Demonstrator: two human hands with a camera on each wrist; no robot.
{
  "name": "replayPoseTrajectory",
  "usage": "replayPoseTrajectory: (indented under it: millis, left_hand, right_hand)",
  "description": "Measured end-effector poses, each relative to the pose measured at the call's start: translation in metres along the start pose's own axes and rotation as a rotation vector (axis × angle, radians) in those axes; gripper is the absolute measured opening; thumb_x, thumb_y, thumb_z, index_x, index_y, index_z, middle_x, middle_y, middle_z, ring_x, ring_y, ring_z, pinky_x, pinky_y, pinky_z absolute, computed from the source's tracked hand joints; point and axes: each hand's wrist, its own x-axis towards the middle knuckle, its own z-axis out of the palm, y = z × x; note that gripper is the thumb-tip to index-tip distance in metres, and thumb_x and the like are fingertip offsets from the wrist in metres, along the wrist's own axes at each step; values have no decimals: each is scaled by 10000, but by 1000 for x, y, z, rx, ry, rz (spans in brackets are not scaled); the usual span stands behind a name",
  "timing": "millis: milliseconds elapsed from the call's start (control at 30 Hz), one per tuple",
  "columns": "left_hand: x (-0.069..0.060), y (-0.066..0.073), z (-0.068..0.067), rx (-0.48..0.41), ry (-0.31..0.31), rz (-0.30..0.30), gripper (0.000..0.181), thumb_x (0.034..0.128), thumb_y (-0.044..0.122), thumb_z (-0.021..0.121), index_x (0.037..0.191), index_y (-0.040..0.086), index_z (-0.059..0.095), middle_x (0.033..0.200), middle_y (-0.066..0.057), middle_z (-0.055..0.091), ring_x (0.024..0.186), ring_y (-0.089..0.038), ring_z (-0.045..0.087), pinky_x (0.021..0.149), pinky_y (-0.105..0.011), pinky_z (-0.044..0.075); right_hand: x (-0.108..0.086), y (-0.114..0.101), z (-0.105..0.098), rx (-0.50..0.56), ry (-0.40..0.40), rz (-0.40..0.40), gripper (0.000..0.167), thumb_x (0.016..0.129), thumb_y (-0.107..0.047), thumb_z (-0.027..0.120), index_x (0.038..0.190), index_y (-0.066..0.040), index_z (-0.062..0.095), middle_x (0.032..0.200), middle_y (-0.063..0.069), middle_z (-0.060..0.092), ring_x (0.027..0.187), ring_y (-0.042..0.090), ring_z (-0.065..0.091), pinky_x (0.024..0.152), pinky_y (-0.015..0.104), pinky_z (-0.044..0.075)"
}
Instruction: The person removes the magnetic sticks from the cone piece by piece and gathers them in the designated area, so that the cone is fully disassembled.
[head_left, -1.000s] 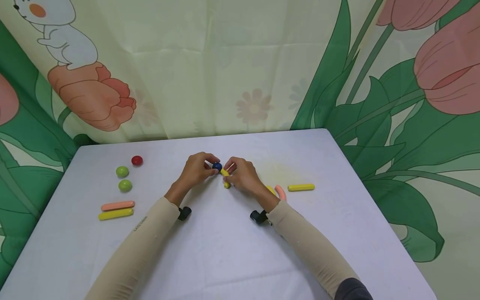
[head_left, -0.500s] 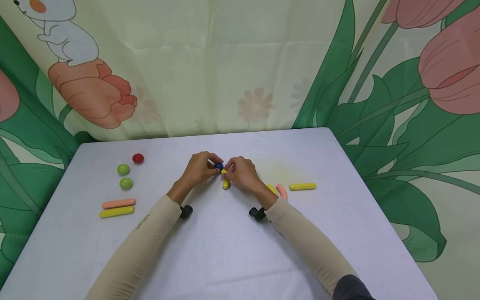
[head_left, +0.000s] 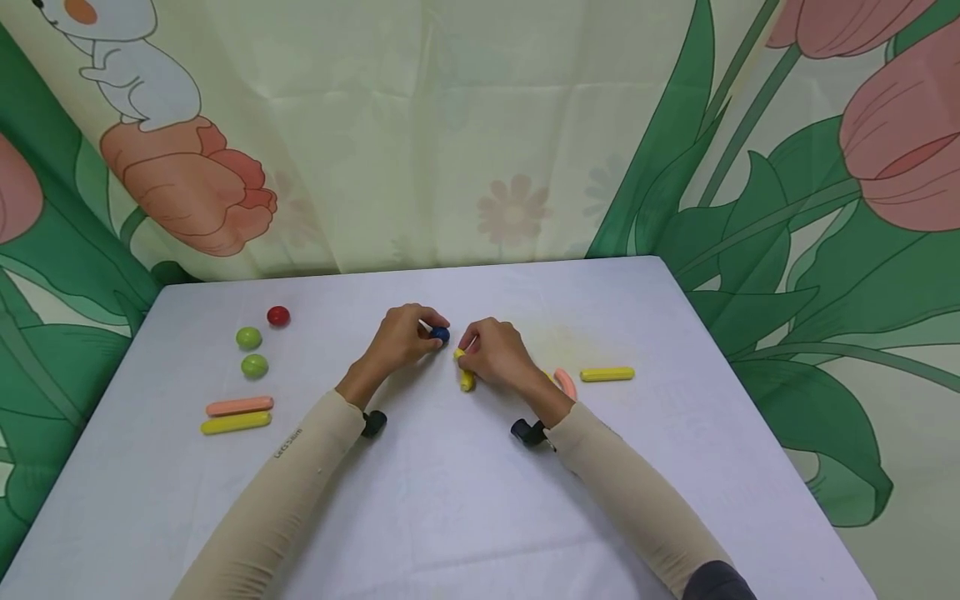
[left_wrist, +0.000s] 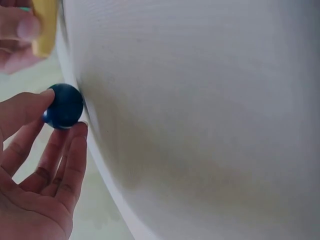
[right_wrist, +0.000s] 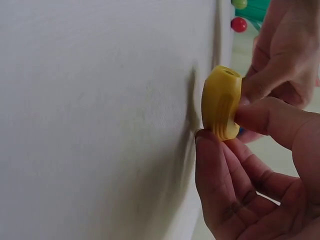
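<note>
My left hand [head_left: 401, 337] pinches a dark blue ball [left_wrist: 65, 106] between thumb and fingertips, near the middle of the far half of the table. Just to its right, my right hand [head_left: 498, 354] holds a short, bent yellow tube-like piece [right_wrist: 220, 102] between thumb and fingers. The right wrist view shows a small hole in one end of that piece. A gap separates the ball and the yellow piece in the head view. My fingers cover part of each.
On the left lie a red ball [head_left: 278, 316], two green balls [head_left: 248, 337], a pink stick [head_left: 240, 406] and a yellow stick [head_left: 236, 423]. Right of my right hand are a curved pink piece [head_left: 566, 383], a mostly hidden yellow piece and another yellow stick [head_left: 607, 374].
My right hand has moved right and slightly toward me with the yellow piece, away from the blue ball it was against or very close to. My left hand stays nearly in place with the ball.
</note>
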Motion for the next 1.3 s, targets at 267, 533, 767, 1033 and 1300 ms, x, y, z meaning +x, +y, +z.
replayPoseTrajectory:
  millis: [267,533,767,1033,1300]
  left_hand:
    - [-1,2,0,-17,-3,-3,291,903,69,828,1191,97,804,1166,-104,734,996,-255,736,829,-356,594]
    - [-1,0,0,-34,-3,6,277,895,48,815,1169,96,806,1177,-111,725,983,-243,738,755,-296,581]
    - [-1,-1,1,-43,-4,-10,272,891,47,816,1155,112,808,1177,-91,720,973,-240,729,732,-286,574]
    - [-2,-1,0,-45,-2,-2,272,890,40,814,1152,110,807,1186,-97,720,980,-248,735,752,-301,580]
    - [-3,-1,0,-45,-6,-5,272,888,35,814,1150,107,806,1197,-97,724,991,-248,742,773,-315,589]
  right_hand:
    - [-20,10,-20,-27,-8,13,125,863,-161,834,969,-163,768,810,11,704,732,168,649,654,277,482]
    - [-41,27,-33,-38,3,45,129,879,-171,853,973,-169,764,865,18,693,788,197,630,688,304,496]
    - [-57,40,-38,-74,40,-4,132,880,-169,857,982,-155,775,853,2,704,790,184,631,702,305,497]
    - [-68,46,-38,-128,65,9,118,877,-156,857,969,-149,783,838,-7,691,834,195,609,752,325,471]
    - [-74,54,-38,-171,103,-15,124,859,-112,875,962,-114,805,800,-12,685,767,170,605,708,308,477]
